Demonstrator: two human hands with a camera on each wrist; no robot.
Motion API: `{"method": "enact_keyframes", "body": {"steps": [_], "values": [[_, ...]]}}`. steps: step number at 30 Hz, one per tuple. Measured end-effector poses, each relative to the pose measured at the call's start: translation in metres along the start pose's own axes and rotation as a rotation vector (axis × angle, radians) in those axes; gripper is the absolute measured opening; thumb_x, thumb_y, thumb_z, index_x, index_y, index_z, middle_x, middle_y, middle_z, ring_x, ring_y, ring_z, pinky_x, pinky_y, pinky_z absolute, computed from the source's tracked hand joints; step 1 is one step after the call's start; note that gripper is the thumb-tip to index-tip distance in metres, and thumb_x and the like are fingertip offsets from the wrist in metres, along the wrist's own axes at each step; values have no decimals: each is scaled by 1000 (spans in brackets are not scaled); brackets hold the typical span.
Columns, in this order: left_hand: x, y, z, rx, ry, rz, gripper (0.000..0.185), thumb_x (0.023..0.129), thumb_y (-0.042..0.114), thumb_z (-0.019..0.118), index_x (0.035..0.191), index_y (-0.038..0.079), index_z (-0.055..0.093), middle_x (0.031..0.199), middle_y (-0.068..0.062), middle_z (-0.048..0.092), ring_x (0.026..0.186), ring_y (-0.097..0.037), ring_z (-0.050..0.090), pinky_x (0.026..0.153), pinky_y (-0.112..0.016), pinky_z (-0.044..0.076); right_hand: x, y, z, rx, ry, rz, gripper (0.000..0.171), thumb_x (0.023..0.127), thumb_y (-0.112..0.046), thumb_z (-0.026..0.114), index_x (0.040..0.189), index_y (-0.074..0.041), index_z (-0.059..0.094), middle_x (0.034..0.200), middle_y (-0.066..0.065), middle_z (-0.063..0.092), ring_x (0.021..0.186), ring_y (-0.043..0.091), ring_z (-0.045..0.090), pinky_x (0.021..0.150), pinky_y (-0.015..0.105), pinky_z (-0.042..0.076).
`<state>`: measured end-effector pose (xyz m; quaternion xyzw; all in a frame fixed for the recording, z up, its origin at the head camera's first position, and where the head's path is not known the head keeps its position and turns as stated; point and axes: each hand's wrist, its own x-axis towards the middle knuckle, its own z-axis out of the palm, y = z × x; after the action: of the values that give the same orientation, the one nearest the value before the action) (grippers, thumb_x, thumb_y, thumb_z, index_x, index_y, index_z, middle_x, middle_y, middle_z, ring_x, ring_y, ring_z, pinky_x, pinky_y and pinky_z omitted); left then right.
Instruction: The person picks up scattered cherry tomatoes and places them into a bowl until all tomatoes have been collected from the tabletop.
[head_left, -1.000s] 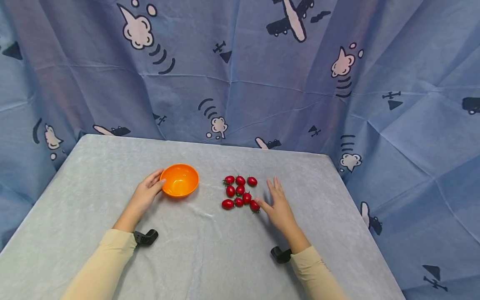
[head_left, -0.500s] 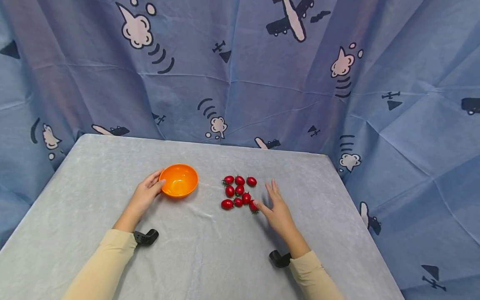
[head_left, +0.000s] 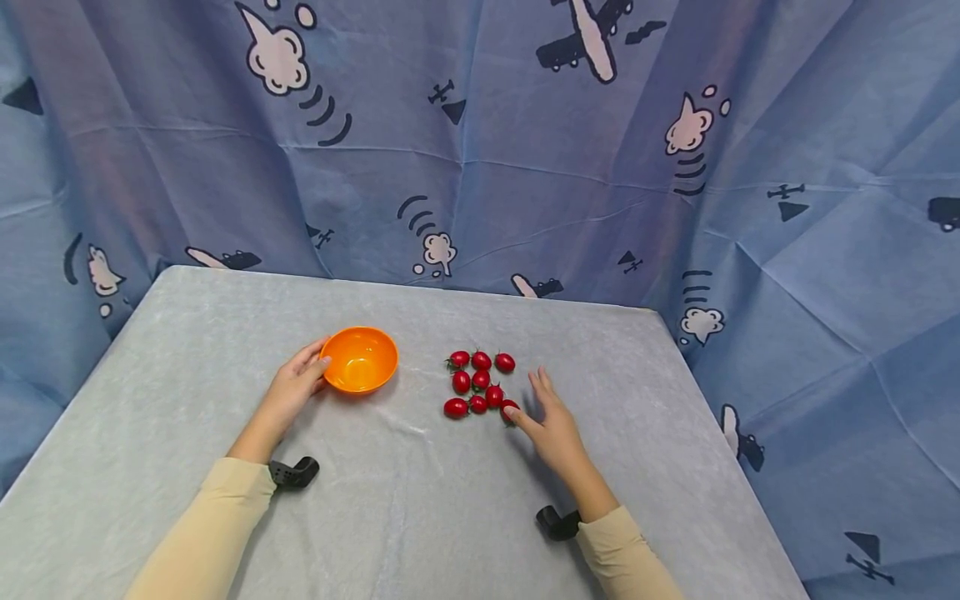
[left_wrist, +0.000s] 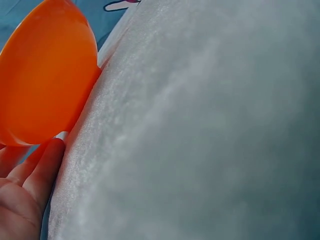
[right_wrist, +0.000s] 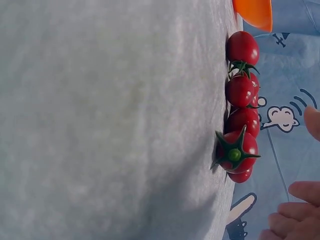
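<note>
An orange bowl [head_left: 359, 359] stands on the grey table cover [head_left: 420, 500]. My left hand [head_left: 294, 385] rests against its left side with relaxed fingers, and the thumb [left_wrist: 42, 167] touches the bowl [left_wrist: 45, 75] low on its wall. Several red cherry tomatoes [head_left: 480, 382] lie in a cluster to the right of the bowl. My right hand [head_left: 551, 421] lies flat beside them with fingers spread and holds nothing. Its thumb tip is at the nearest tomato [head_left: 511, 405]. In the right wrist view that tomato [right_wrist: 236, 152] shows a green calyx, with the fingers [right_wrist: 300, 212] a little apart from it.
Blue cloth printed with planes and clouds [head_left: 525, 150] hangs behind and on both sides of the table. The table's right edge [head_left: 720, 433] lies close to my right hand. Black wrist mounts [head_left: 294, 472] sit on both forearms.
My right hand has drawn back slightly toward me, and its thumb now overlaps the nearest tomato. The left hand and the bowl have not moved.
</note>
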<state>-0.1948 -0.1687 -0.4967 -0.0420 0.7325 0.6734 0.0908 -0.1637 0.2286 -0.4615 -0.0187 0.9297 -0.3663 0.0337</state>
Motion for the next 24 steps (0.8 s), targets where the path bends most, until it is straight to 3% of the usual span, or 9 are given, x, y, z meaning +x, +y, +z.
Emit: {"method": "enact_keyframes", "body": {"steps": [4, 8, 24], "values": [[0, 0, 0, -31, 1, 8, 59, 106, 32, 43, 158, 10, 26, 162, -14, 29, 129, -8, 51, 86, -5, 47, -1, -1, 0, 21, 25, 10, 81, 91, -35, 72, 155, -6, 32, 165, 13, 24, 152, 34, 23, 121, 54, 24], [0, -1, 0, -53, -1, 17, 57, 107, 30, 42, 158, 8, 27, 162, -15, 30, 104, 13, 52, 86, -5, 47, -2, 0, 0, 37, 21, 32, 82, 90, -34, 73, 155, -6, 32, 164, 12, 26, 151, 32, 25, 121, 52, 25], [0, -1, 1, -55, 0, 8, 57, 107, 32, 42, 158, 10, 28, 163, -12, 30, 107, 11, 51, 88, -5, 46, -3, 7, 11, 70, 25, 57, 80, 89, -31, 74, 153, -3, 35, 161, 15, 31, 150, 32, 28, 122, 50, 25]]}}
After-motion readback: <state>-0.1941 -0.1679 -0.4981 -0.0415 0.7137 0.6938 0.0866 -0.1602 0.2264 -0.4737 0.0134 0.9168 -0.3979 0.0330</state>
